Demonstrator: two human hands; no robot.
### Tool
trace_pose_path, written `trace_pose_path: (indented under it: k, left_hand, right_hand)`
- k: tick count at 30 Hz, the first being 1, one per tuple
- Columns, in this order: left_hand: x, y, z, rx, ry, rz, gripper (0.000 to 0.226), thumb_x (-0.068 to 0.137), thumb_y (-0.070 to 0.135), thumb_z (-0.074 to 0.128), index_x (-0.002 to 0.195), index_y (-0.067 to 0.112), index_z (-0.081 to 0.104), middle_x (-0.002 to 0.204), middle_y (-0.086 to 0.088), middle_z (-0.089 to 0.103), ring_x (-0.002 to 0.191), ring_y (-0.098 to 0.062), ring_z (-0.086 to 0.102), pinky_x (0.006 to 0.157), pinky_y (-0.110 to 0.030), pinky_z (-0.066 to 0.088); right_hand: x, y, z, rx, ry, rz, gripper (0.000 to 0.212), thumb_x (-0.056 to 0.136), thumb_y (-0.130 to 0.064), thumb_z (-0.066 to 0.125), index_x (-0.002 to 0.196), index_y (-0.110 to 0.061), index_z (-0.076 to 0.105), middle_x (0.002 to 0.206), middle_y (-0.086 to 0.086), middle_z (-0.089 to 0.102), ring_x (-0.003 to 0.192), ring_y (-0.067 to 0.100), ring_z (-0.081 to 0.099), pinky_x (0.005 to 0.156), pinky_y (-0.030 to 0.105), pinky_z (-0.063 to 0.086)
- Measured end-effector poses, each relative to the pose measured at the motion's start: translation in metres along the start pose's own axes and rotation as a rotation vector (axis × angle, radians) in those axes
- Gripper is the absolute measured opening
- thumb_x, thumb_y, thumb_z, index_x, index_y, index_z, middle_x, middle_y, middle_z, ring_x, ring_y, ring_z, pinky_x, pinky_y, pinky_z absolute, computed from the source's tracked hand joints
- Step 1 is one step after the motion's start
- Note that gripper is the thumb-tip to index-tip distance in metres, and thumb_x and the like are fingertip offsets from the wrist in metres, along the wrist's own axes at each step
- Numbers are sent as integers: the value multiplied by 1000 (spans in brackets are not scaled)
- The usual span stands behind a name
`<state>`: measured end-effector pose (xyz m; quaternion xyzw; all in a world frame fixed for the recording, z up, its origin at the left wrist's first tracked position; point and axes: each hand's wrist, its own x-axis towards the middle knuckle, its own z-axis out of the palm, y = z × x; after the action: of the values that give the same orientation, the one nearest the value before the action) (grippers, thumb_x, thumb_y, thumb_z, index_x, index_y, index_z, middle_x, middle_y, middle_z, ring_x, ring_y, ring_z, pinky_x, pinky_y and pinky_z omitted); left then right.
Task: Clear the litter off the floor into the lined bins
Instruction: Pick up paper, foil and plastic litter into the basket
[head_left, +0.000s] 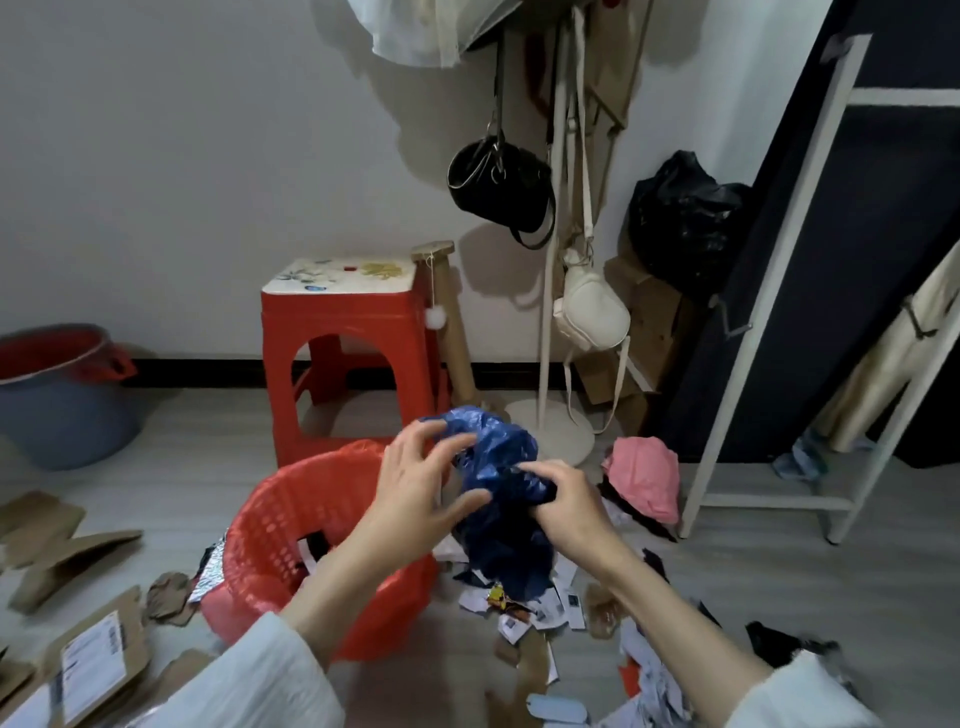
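Observation:
A crumpled dark blue plastic bag (498, 499) hangs in the air just right of a red mesh bin (270, 525) lined with red plastic. My right hand (563, 512) grips the bag's middle in a fist. My left hand (415, 488) touches the bag's upper left side with spread, slightly bent fingers. Torn paper scraps and labels (535, 605) lie on the floor under the bag. Brown cardboard pieces (67, 561) and a flat parcel envelope (93, 665) lie on the floor at the left.
A red plastic stool (353, 358) stands behind the bin. A blue bucket (57, 400) sits at the far left wall. A coat stand (550, 312) with hanging bags, a pink cloth (647, 475) and a white rack frame (753, 405) are at the right.

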<state>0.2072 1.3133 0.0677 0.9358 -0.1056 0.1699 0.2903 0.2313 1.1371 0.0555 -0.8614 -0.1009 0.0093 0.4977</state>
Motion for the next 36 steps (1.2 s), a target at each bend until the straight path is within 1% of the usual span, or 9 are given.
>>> trace_pose_path:
  k: [4,6,9,16,20,23,26,30,36]
  left_hand:
    - [-3,-21,-1,61,-288,-103,128,49,66,74,142,45,-12,147,20,-15,138,-12,-29,112,-43,-15]
    - [-8,-23,0,-212,-405,-163,120,46,61,76,143,44,8,152,17,15,145,-11,4,118,-45,4]
    - [-12,-19,-1,-417,-344,-224,79,63,25,82,130,32,42,117,10,62,110,-8,59,99,-34,46]
    - [-11,-16,0,-178,173,-392,48,79,-2,52,123,16,49,113,-10,62,109,-31,55,89,-38,44]
    - [-2,6,-14,-834,-29,-467,44,80,1,49,123,8,44,101,-8,58,94,-23,60,71,-27,47]
    - [0,17,-24,-1232,-170,-524,33,90,8,42,118,21,53,102,-9,62,86,-17,64,70,-25,54]
    - [-8,7,-26,-708,-164,-392,36,99,15,42,133,24,48,110,-5,57,101,-15,55,94,-37,46]
    - [-11,1,-24,-473,-59,-250,25,85,19,66,106,32,61,114,0,42,107,-7,44,95,-7,34]
    - [-17,-5,-17,-119,27,-337,52,63,52,74,102,56,39,129,7,29,128,-13,23,104,-38,20]
  right_hand:
    - [-4,-9,-1,-42,-162,-162,54,68,23,44,97,-12,74,109,-15,55,114,8,51,99,19,39]
    - [-10,-17,3,18,-170,-209,55,65,23,46,90,-16,75,106,-16,57,112,8,54,101,23,41]
    - [-16,-21,7,65,-55,-219,66,62,18,50,92,-38,65,108,-13,59,108,6,55,99,29,44]
    - [-26,-31,37,259,-253,-33,55,97,-16,43,147,-26,22,153,-9,23,141,5,20,118,33,23]
    - [-16,-37,43,556,-280,49,53,90,-65,27,132,-39,46,137,-2,53,129,15,47,110,43,35]
    - [-13,-35,35,676,-287,97,44,83,-60,35,111,-36,59,112,-6,69,110,10,62,102,34,44]
    - [-13,-32,32,746,-287,104,45,82,-48,50,117,-22,61,111,1,70,105,15,66,96,32,48]
    - [-14,-38,35,842,-232,177,39,88,-37,55,114,-9,63,107,12,71,96,22,69,77,29,54]
    - [-15,-39,53,969,-142,326,23,93,-10,50,112,-3,63,110,19,68,105,31,63,94,45,49]
